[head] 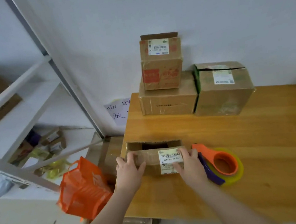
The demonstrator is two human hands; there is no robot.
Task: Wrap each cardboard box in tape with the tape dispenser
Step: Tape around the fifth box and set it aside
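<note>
- The wooden table (255, 137) fills the right half of the view and stands against a white wall.
- A white shelving rack (33, 109) stands to its left, with clutter on the lower shelf.
- Three taped boxes sit at the table's back edge: a wide box (168, 101), a taller box (162, 64) stacked on it, and a green-sided box (223, 90) just beside them on the right.
- An orange mesh bag (82, 190) hangs beside the table's near left corner.
- The open cardboard box (148, 160) sits near the table's left front edge — its top gapes dark on the far side.
- The tape dispenser (222, 162), orange and purple with a yellowish roll, lies just right of that box.
- The left hand (129, 170) grips the box's left end, fingers curled over the top edge.
- The right hand (190, 164) grips the right end — fingers curled over the top, thumb on the white label (168, 159).
</note>
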